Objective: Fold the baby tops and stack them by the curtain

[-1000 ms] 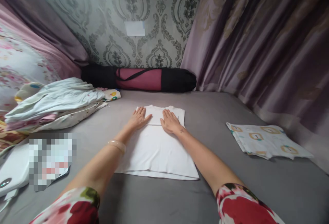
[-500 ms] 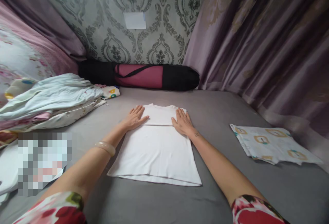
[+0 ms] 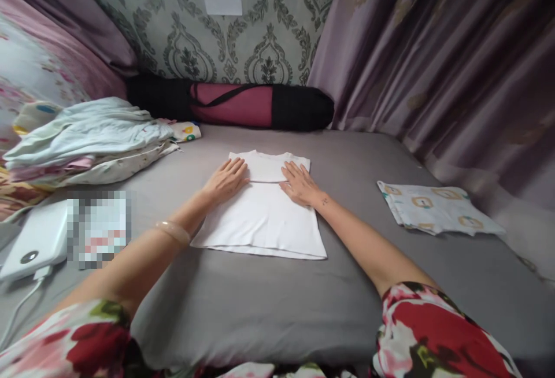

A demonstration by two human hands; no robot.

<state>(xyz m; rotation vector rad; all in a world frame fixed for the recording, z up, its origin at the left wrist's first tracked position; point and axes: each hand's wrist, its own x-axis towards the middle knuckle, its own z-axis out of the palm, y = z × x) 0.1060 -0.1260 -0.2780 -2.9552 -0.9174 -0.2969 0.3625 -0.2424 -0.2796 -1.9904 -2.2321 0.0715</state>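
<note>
A white shirt [image 3: 262,222] lies flat on the grey sheet, its neckline at the far end and its hem towards me. Across its upper part runs a folded layer with an edge just below the fingertips. My left hand [image 3: 226,180] rests flat on the shirt's left side, fingers stretched out, palm down. On the opposite side my right hand [image 3: 300,184] presses flat too, with its fingers apart. Neither hand grips the cloth. The shirt's upper side edges are partly hidden under both hands.
A heap of clothes [image 3: 95,135] lies at the left, with a white power bank [image 3: 39,242] and its cable nearer me. A folded patterned cloth [image 3: 437,207] lies at the right. A black and maroon long bag [image 3: 232,103] sits against the wall.
The view has tilted downward, so everything sits higher in the picture and the power bank's cable shows. Both hands still lie on the shirt, having slid slightly towards its hem.
</note>
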